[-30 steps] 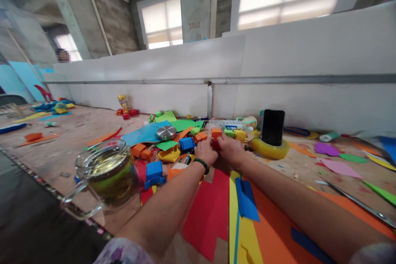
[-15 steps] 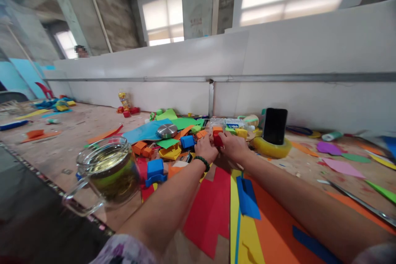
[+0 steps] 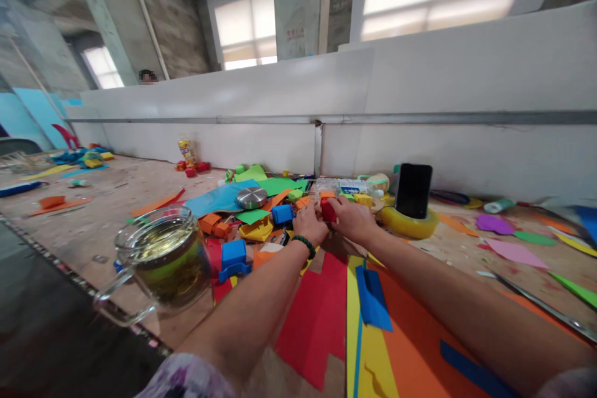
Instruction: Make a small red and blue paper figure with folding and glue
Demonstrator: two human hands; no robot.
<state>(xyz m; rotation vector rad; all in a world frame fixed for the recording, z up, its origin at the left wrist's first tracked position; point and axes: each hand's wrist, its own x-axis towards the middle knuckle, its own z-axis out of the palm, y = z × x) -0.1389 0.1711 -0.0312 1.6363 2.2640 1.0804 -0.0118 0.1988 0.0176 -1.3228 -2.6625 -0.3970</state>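
Observation:
A small red folded-paper piece (image 3: pixel 329 211) is between my two hands at the middle of the table. My left hand (image 3: pixel 310 225), with a dark beaded bracelet on its wrist, has its fingers closed at the left side of the piece. From the right, the bent fingers of my right hand (image 3: pixel 352 219) grip the same piece. Its underside is hidden by my hands. Close behind are an orange paper box (image 3: pixel 327 195) and a yellow one (image 3: pixel 363 199). A blue paper box (image 3: pixel 282 214) sits left of my left hand.
A glass mug of tea (image 3: pixel 172 267) stands near the table's left edge. A phone (image 3: pixel 413 189) leans upright on a yellow tape roll (image 3: pixel 410 224). Scissors (image 3: pixel 545 305) lie at right. Red paper (image 3: pixel 310 323) and orange paper (image 3: pixel 415 329) lie in front.
My hands stay around the red piece with only a very slight shift. Behind the partition, a person's head has moved to the right.

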